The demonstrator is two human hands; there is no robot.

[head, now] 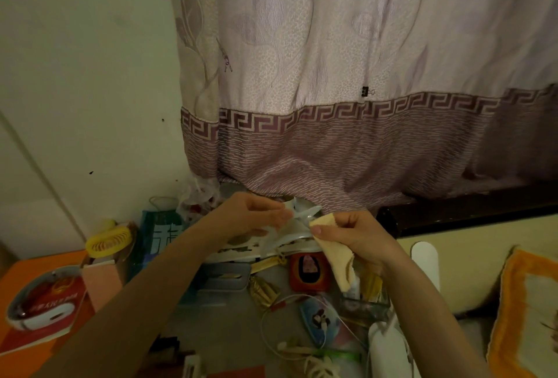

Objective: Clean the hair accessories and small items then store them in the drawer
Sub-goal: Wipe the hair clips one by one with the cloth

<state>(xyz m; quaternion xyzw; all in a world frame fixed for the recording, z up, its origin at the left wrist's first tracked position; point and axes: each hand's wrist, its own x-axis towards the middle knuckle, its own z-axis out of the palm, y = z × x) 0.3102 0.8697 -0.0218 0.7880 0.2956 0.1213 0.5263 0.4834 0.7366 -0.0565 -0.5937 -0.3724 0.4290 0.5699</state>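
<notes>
While much clutter (305, 311) waits below, wiping one clear clip (297, 214), pinched in left hand (250, 214), with cloth (335, 257) gripped in right hand (356, 235); no drawer visible.

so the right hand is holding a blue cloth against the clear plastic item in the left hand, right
Not quite. The cloth is pale yellow, not blue, as the head view shows. The rest stands: the right hand holds that cloth against the clear plastic item, which the left hand pinches in its fingers.
</notes>
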